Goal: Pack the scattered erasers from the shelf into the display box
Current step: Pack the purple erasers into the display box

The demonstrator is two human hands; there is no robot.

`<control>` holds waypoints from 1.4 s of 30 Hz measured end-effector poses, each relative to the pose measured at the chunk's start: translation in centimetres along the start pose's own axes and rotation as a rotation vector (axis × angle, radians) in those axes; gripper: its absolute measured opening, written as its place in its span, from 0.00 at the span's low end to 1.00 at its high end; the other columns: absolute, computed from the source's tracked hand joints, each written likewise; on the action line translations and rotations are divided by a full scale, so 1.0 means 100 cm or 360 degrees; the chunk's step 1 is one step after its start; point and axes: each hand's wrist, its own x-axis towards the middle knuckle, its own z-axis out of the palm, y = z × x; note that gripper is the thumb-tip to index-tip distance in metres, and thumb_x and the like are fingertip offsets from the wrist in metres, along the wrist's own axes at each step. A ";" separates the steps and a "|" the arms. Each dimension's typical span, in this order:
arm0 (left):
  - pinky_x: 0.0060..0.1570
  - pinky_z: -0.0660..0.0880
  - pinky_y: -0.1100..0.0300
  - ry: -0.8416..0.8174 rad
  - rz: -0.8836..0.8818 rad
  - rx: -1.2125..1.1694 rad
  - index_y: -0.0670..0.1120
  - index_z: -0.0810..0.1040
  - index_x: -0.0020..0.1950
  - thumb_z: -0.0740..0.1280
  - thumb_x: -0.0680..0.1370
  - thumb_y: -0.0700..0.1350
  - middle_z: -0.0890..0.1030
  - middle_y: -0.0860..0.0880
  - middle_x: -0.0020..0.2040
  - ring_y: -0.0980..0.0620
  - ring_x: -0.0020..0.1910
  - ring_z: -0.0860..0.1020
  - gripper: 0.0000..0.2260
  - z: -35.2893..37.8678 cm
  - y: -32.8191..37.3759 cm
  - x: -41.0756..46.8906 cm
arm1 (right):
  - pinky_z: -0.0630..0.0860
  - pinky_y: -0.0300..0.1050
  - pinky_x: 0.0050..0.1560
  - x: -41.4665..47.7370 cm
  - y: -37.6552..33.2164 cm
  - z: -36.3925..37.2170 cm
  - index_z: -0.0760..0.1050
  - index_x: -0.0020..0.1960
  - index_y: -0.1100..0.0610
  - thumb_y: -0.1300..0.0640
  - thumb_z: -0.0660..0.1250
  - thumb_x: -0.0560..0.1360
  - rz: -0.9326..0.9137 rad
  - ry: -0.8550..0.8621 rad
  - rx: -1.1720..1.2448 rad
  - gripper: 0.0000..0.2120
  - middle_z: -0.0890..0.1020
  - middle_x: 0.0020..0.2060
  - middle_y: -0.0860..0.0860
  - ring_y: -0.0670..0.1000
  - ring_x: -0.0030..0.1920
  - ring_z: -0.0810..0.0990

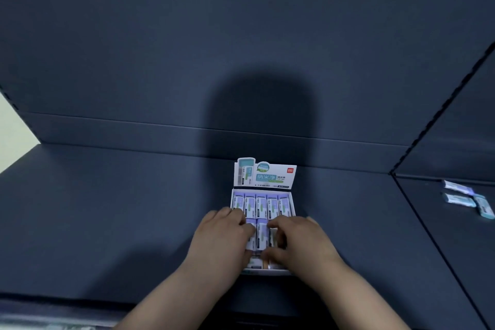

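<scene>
Currently both hands are working inside the display box (267, 272): the right hand (300, 244) is pinching a front-row eraser (272, 238) between curled fingers and thumb; the left hand (222, 238) is lying bent-fingered on neighbouring erasers (262, 233), grip unclear. The box is sitting on the dark shelf (107, 222), near its front edge. Loose erasers (460, 199) are lying well apart to the right, with open shelf on both sides.

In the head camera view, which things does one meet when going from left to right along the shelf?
left hand → eraser between the hands → right hand → three loose erasers at the far right
</scene>
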 end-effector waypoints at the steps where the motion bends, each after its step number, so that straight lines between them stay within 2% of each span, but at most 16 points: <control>1: 0.60 0.60 0.59 -0.0004 -0.0008 0.0005 0.53 0.71 0.66 0.61 0.77 0.52 0.71 0.53 0.60 0.51 0.62 0.66 0.17 0.000 0.000 0.000 | 0.64 0.40 0.55 -0.001 -0.001 0.000 0.71 0.61 0.47 0.41 0.68 0.70 -0.0010 -0.0002 -0.0022 0.22 0.79 0.49 0.45 0.48 0.53 0.74; 5: 0.60 0.59 0.59 -0.0018 -0.0030 -0.0010 0.52 0.72 0.65 0.60 0.77 0.52 0.71 0.52 0.60 0.51 0.61 0.67 0.16 -0.001 0.000 0.000 | 0.62 0.42 0.52 -0.002 -0.002 -0.001 0.75 0.58 0.49 0.42 0.68 0.71 -0.0026 -0.0015 -0.0010 0.19 0.76 0.42 0.44 0.48 0.53 0.74; 9: 0.62 0.59 0.58 -0.0021 -0.0016 -0.0010 0.51 0.72 0.65 0.60 0.77 0.51 0.71 0.51 0.61 0.50 0.62 0.66 0.17 -0.001 0.000 0.001 | 0.61 0.42 0.51 -0.002 -0.004 0.001 0.75 0.59 0.49 0.42 0.67 0.71 -0.0015 0.0010 -0.0013 0.20 0.76 0.41 0.44 0.47 0.52 0.74; 13: 0.63 0.59 0.58 -0.0010 -0.0017 -0.0029 0.51 0.71 0.67 0.60 0.78 0.51 0.71 0.51 0.61 0.51 0.62 0.66 0.17 0.001 -0.001 0.000 | 0.61 0.42 0.53 -0.004 -0.007 0.003 0.74 0.61 0.50 0.42 0.66 0.72 -0.0006 0.0052 -0.0038 0.20 0.80 0.49 0.46 0.47 0.55 0.74; 18: 0.62 0.60 0.59 -0.0015 -0.0008 -0.0026 0.51 0.71 0.67 0.61 0.78 0.51 0.71 0.52 0.61 0.51 0.62 0.66 0.17 0.002 -0.002 0.001 | 0.60 0.43 0.51 -0.002 -0.011 -0.002 0.73 0.59 0.49 0.42 0.66 0.72 0.0018 -0.0038 -0.0075 0.19 0.77 0.45 0.45 0.48 0.55 0.74; 22: 0.62 0.60 0.59 -0.0061 0.0029 -0.0067 0.51 0.71 0.67 0.63 0.77 0.52 0.71 0.53 0.62 0.51 0.62 0.67 0.18 -0.002 -0.007 0.003 | 0.64 0.44 0.58 -0.001 -0.014 -0.007 0.71 0.61 0.49 0.41 0.68 0.70 0.0019 -0.0117 -0.0163 0.23 0.79 0.52 0.47 0.50 0.56 0.73; 26: 0.62 0.60 0.60 -0.0095 0.0095 -0.0170 0.51 0.70 0.68 0.64 0.76 0.57 0.71 0.53 0.63 0.52 0.63 0.67 0.22 -0.007 -0.012 0.005 | 0.62 0.40 0.58 -0.007 -0.013 -0.012 0.69 0.66 0.46 0.43 0.66 0.73 0.0027 0.0046 -0.0105 0.23 0.79 0.52 0.45 0.48 0.57 0.73; 30: 0.64 0.60 0.58 -0.0014 0.0176 -0.0165 0.52 0.68 0.70 0.62 0.77 0.55 0.71 0.53 0.65 0.51 0.65 0.67 0.22 -0.018 -0.010 0.013 | 0.64 0.40 0.59 -0.013 -0.010 -0.024 0.68 0.68 0.45 0.42 0.66 0.72 0.0078 0.0221 -0.0047 0.25 0.79 0.54 0.44 0.47 0.58 0.73; 32: 0.59 0.67 0.55 -0.0035 0.0268 -0.0151 0.49 0.76 0.63 0.67 0.74 0.54 0.77 0.50 0.58 0.47 0.58 0.74 0.20 -0.021 -0.003 0.019 | 0.64 0.41 0.59 -0.016 -0.007 -0.030 0.68 0.68 0.44 0.41 0.65 0.73 0.0100 0.0268 -0.0077 0.25 0.78 0.55 0.43 0.47 0.59 0.73; 33: 0.52 0.73 0.54 0.0007 0.0321 -0.0139 0.48 0.80 0.56 0.71 0.69 0.53 0.81 0.49 0.50 0.46 0.51 0.78 0.18 -0.019 0.000 0.023 | 0.64 0.41 0.59 -0.017 -0.004 -0.032 0.68 0.68 0.44 0.40 0.64 0.73 0.0110 0.0286 -0.0083 0.25 0.78 0.54 0.42 0.46 0.59 0.73; 34: 0.46 0.76 0.55 0.0042 0.0344 -0.0151 0.48 0.82 0.51 0.74 0.64 0.53 0.82 0.49 0.44 0.46 0.45 0.80 0.18 -0.020 0.004 0.026 | 0.64 0.41 0.58 -0.019 -0.002 -0.035 0.68 0.67 0.43 0.40 0.64 0.72 0.0124 0.0300 -0.0076 0.24 0.78 0.52 0.42 0.46 0.58 0.73; 35: 0.45 0.76 0.55 0.0063 0.0369 -0.0156 0.48 0.82 0.50 0.75 0.63 0.53 0.82 0.50 0.43 0.46 0.44 0.81 0.18 -0.021 0.010 0.029 | 0.64 0.41 0.57 -0.022 0.002 -0.038 0.69 0.66 0.43 0.40 0.65 0.72 0.0136 0.0316 -0.0068 0.23 0.79 0.51 0.42 0.46 0.57 0.74; 36: 0.50 0.74 0.54 0.0017 0.0369 -0.0157 0.48 0.80 0.55 0.73 0.67 0.53 0.81 0.49 0.48 0.46 0.49 0.79 0.19 -0.024 0.017 0.031 | 0.65 0.41 0.56 -0.024 0.006 -0.039 0.70 0.65 0.43 0.40 0.65 0.72 0.0149 0.0329 -0.0063 0.22 0.79 0.50 0.43 0.46 0.56 0.74; 38: 0.61 0.64 0.54 0.0039 0.0358 -0.0152 0.48 0.69 0.69 0.64 0.76 0.53 0.75 0.48 0.61 0.46 0.62 0.71 0.21 -0.024 0.033 0.034 | 0.65 0.42 0.57 -0.032 0.018 -0.043 0.70 0.66 0.43 0.40 0.65 0.72 0.0171 0.0334 -0.0088 0.23 0.79 0.51 0.42 0.46 0.57 0.74; 40: 0.64 0.59 0.55 0.0066 0.0313 -0.0139 0.48 0.63 0.73 0.60 0.79 0.52 0.71 0.48 0.66 0.46 0.66 0.66 0.24 -0.022 0.049 0.037 | 0.65 0.41 0.58 -0.042 0.034 -0.046 0.68 0.67 0.43 0.40 0.65 0.72 0.0188 0.0311 -0.0123 0.24 0.78 0.53 0.41 0.45 0.59 0.73; 42: 0.65 0.59 0.55 0.0060 0.0289 -0.0128 0.48 0.62 0.74 0.61 0.79 0.53 0.70 0.47 0.67 0.46 0.66 0.66 0.25 -0.020 0.070 0.041 | 0.66 0.41 0.59 -0.052 0.053 -0.050 0.68 0.68 0.43 0.40 0.64 0.72 0.0190 0.0309 -0.0103 0.25 0.78 0.52 0.41 0.45 0.58 0.73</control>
